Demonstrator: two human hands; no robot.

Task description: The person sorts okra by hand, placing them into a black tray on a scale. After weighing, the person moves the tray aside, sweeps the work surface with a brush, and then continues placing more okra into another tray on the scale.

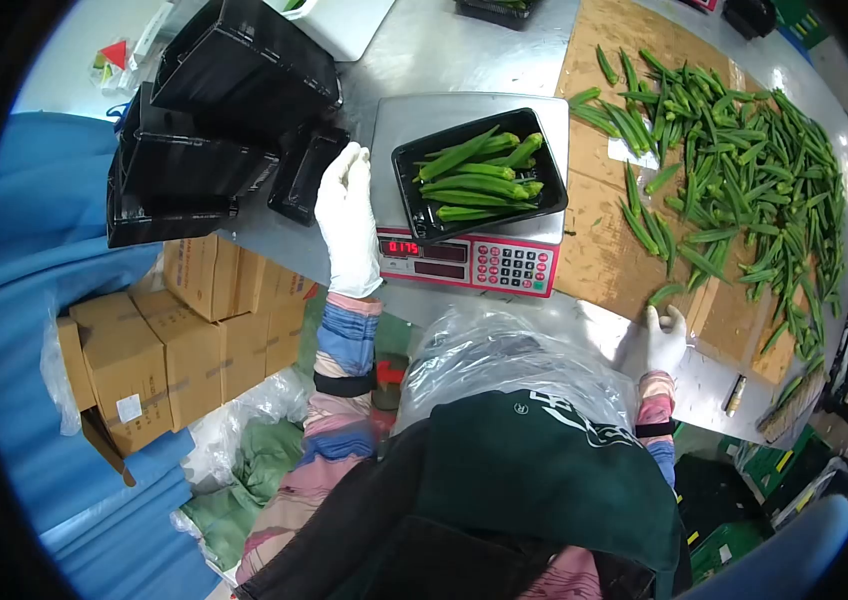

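Observation:
My left hand [349, 222], in a white glove, is held up with its fingers stretched out and nothing visible in it. It is between the stacked black trays and the scale [556, 225], whose red display reads 0.175. On the scale's platform sits a black plastic tray [554, 199], slightly turned, with several green okra pods [474, 184] inside. My right hand [665, 340], also gloved in white, is at the near edge of the cardboard. Its fingers are curled, with the tips at the end of a single okra pod [666, 293].
Stacks of black trays [244, 60] stand at the left. A large okra pile [744, 180] covers the cardboard sheet [594, 230] on the right. Brown boxes [179, 350] sit below at the left, and a white container [344, 25] is at the back.

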